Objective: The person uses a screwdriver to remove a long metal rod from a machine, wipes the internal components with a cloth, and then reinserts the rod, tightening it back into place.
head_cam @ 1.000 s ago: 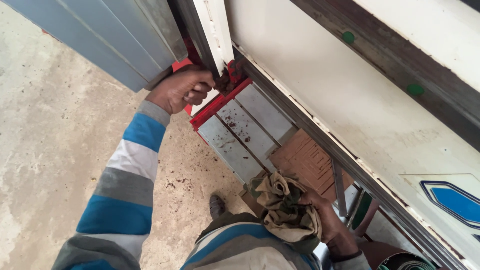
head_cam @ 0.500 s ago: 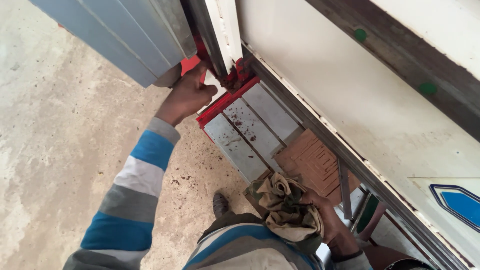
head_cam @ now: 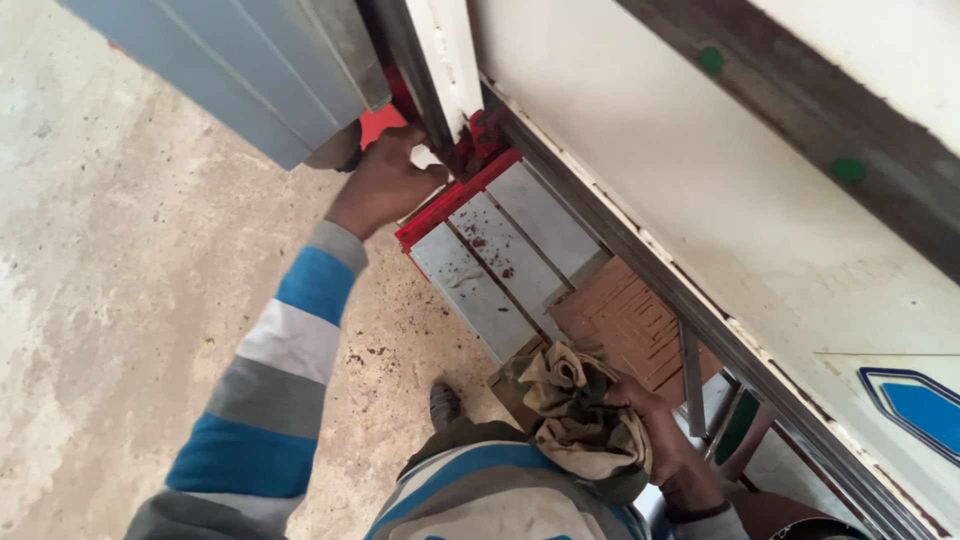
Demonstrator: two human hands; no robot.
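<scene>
Bare concrete floor (head_cam: 110, 300), white panel wall (head_cam: 720, 230), daylight.

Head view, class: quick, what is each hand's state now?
Left hand: closed, gripping the red metal bracket.
Right hand: closed, holding a crumpled rag.

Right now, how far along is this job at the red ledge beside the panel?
Done: red flakes lie loose on the grey slats, so some scraping or rubbing seems to have happened. In hand: the left hand works at the red ledge by the white post, while the right hand holds a bunched rag. Left: the flakes are not wiped off yet.
</scene>
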